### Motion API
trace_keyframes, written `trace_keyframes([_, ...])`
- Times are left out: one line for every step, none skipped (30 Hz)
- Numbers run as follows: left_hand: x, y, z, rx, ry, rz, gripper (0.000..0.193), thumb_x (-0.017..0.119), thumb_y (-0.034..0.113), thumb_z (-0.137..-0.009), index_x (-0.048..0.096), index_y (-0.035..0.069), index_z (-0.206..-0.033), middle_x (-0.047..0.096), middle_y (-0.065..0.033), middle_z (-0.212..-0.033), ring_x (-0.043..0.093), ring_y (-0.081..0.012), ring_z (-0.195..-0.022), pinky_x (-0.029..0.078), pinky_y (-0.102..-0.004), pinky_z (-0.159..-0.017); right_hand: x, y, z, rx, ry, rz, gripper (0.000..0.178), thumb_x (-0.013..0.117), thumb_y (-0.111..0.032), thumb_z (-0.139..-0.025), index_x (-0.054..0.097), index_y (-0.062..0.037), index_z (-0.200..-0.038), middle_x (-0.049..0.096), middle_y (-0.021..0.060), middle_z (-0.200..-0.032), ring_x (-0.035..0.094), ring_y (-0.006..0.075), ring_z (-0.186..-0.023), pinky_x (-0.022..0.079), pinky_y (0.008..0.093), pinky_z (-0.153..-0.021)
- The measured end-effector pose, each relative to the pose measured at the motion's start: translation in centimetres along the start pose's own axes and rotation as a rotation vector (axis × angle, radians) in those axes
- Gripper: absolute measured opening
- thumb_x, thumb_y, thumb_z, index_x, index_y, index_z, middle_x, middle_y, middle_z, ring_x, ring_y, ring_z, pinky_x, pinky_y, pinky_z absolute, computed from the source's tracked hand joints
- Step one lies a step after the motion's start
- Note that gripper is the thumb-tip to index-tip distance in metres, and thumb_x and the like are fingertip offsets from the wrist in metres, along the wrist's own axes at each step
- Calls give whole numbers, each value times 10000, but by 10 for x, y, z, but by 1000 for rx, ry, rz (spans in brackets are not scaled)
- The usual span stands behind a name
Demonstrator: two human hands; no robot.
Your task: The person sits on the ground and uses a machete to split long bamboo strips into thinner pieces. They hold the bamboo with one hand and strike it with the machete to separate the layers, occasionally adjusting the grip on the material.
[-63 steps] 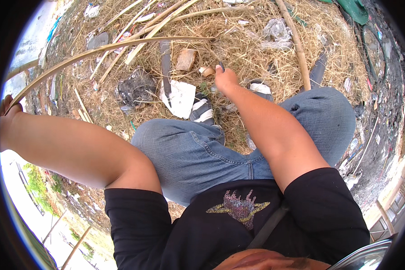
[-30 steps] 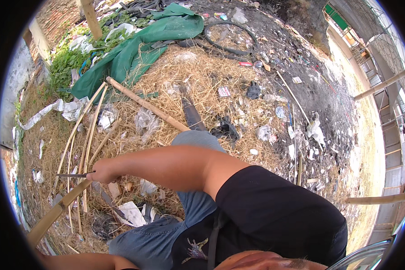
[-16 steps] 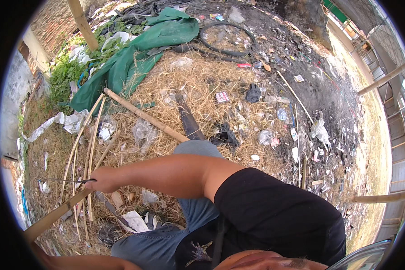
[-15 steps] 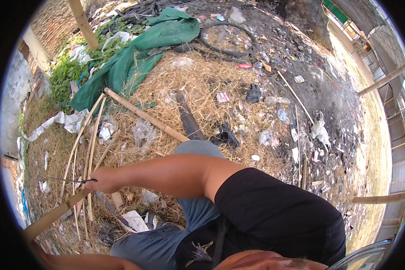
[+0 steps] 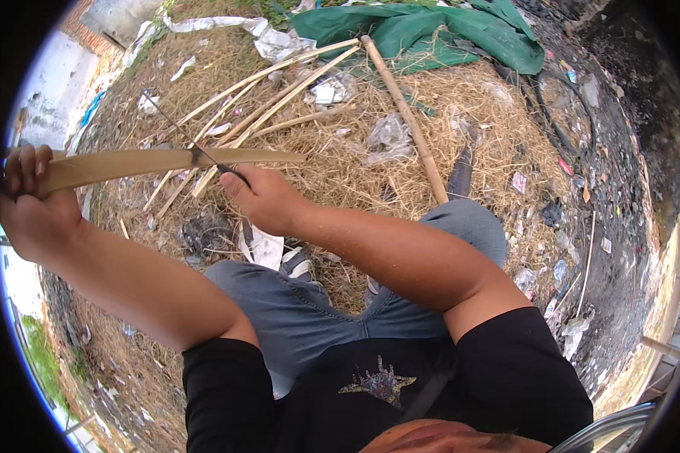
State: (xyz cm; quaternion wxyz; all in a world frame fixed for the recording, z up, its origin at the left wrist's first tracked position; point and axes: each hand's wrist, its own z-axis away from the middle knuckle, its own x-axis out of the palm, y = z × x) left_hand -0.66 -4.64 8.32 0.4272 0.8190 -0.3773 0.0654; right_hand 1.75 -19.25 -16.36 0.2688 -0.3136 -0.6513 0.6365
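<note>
My left hand (image 5: 41, 208) is wrapped round the left end of a wide, pale split bamboo strip (image 5: 121, 166), which lies nearly level across the view. Closed on the dark handle of a long, thin knife (image 5: 233, 174), my right hand (image 5: 268, 200) is just below the strip's right part. The blade crosses the strip and points up and left. Beyond it, several narrow bamboo strips (image 5: 279, 72) lie fanned out on the dry straw. A round bamboo pole (image 5: 408, 113) rests on the ground to their right, running toward my knee.
A green tarp (image 5: 423, 34) lies crumpled at the far side. Clear plastic (image 5: 389, 137) and paper scraps litter the straw. A black hose loop (image 5: 555, 113) and burnt, rubbish-strewn ground (image 5: 619, 204) are at the right. A white piece (image 5: 264, 245) lies by my shoe (image 5: 296, 264).
The view has swung left, bringing my left hand and its forearm into sight. The knife has gone from the strip's upper end area to crossing it nearer the tip.
</note>
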Motion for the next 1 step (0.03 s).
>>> trace_keyframes([-6,-2,0,-5,52,32,186,564,202,-997,474,115,-859,351,-5,-754,363,-139,-672,346,-307,-649,28,1,-4,1,-56,-31,450,485,-424,-1078,613,-6,-1184,681,218,-954,683,327,-908,489,477,-819])
